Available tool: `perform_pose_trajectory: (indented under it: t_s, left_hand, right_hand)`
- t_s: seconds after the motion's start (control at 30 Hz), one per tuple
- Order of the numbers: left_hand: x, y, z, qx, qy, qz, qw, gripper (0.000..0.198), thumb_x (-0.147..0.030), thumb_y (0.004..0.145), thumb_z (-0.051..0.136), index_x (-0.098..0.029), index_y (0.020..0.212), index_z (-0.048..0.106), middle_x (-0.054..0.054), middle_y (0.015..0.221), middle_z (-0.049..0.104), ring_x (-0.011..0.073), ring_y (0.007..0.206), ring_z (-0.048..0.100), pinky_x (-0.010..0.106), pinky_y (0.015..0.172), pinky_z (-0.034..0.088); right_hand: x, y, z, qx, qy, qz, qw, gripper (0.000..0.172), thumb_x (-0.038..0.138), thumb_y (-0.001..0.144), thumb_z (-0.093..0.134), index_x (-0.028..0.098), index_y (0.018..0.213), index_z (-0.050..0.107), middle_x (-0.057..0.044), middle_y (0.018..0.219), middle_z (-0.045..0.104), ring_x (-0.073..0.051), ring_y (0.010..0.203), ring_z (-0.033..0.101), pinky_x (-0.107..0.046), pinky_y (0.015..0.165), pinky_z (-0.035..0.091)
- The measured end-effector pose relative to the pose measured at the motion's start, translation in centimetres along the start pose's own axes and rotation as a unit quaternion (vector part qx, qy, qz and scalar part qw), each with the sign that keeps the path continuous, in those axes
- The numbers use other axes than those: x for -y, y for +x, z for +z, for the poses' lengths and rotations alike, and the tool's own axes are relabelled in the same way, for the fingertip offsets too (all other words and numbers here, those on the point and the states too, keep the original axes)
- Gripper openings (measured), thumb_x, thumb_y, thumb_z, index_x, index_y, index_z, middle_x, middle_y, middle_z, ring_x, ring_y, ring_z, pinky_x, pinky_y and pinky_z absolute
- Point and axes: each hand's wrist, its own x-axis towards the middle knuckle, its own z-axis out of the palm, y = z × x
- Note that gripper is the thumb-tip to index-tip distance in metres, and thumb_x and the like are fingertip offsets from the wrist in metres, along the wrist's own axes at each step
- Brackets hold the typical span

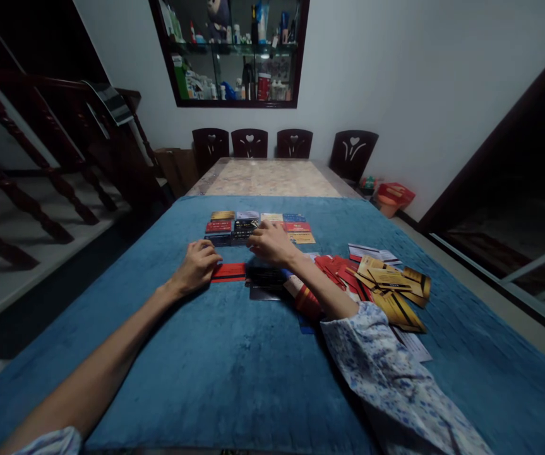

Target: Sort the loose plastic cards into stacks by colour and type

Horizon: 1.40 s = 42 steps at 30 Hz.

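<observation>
On the blue cloth, several cards lie in rows, with a red card [218, 226] at the left and a gold card [223, 215] at the back. My right hand [271, 242] is over the front of these rows, fingers curled down; what they hold, if anything, is hidden. My left hand [199, 262] rests with bent fingers at the left end of a red card with a dark stripe [228, 273]. Dark cards [265, 292] lie beside that one, partly below my right hand. A loose pile of red cards [338, 273] and gold cards [398, 309] spreads to the right.
The blue cloth [168, 373] covers the near part of a long table, whose stone-patterned top [272, 177] shows beyond. Dark chairs [295, 143] stand at the far end. A wooden railing [40, 104] is at the left, and a red box [396, 193] sits on the floor at right.
</observation>
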Motion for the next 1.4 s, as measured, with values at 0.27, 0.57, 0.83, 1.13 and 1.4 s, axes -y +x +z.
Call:
perform_pose_trajectory:
  t_s: [0.27,0.57,0.83,1.13,1.4]
  left_hand:
    - [0.0,-1.2,-1.4,0.027,-0.020,-0.012,0.999,0.026,-0.027,0.090,0.052,-0.024,0.088,0.078,0.009,0.090,0.074,0.0301,0.111,0.056,0.052,0.098,0.042]
    - [-0.7,-1.3,-2.4,0.093,-0.039,0.005,0.995,0.027,-0.037,0.082,0.063,-0.023,0.101,0.075,0.009,0.103,0.072,0.0330,0.120,0.052,0.055,0.103,0.040]
    - [-1.0,-1.2,-2.4,0.133,-0.036,-0.007,0.990,0.026,-0.035,0.081,0.064,-0.022,0.101,0.074,0.009,0.105,0.070,0.0332,0.122,0.048,0.055,0.104,0.038]
    - [-1.2,-1.1,-2.8,0.160,-0.047,-0.003,0.986,0.029,-0.031,0.081,0.062,-0.021,0.105,0.074,0.009,0.107,0.068,0.0303,0.114,0.051,0.051,0.102,0.039]
    - [-0.3,-1.1,-2.4,0.105,-0.112,-0.005,0.988,0.023,-0.016,0.083,0.052,-0.018,0.089,0.074,0.006,0.094,0.070,0.0229,0.100,0.060,0.041,0.095,0.048]
  right_hand:
    - [1.8,-0.8,0.9,0.030,0.020,-0.032,0.999,0.032,0.030,0.095,0.057,0.024,0.124,0.070,-0.013,0.123,0.067,-0.031,0.121,0.044,-0.043,0.092,0.035]
    - [2.8,-0.8,2.4,0.058,0.021,-0.054,0.997,0.049,0.053,0.095,0.058,0.022,0.131,0.065,-0.015,0.129,0.064,-0.033,0.122,0.044,-0.045,0.093,0.037]
    - [3.4,-1.0,2.6,0.089,0.016,-0.065,0.994,0.041,0.052,0.095,0.060,0.022,0.119,0.071,-0.014,0.128,0.065,-0.032,0.120,0.046,-0.042,0.090,0.038]
    - [2.8,-0.7,3.7,0.021,0.026,-0.146,0.989,0.034,0.041,0.098,0.057,0.015,0.106,0.077,-0.014,0.102,0.075,-0.026,0.106,0.052,-0.038,0.087,0.035]
    - [2.5,-0.1,4.9,-0.068,0.051,-0.126,0.988,0.028,0.028,0.102,0.052,0.019,0.095,0.078,-0.009,0.090,0.076,-0.020,0.089,0.055,-0.033,0.079,0.034]
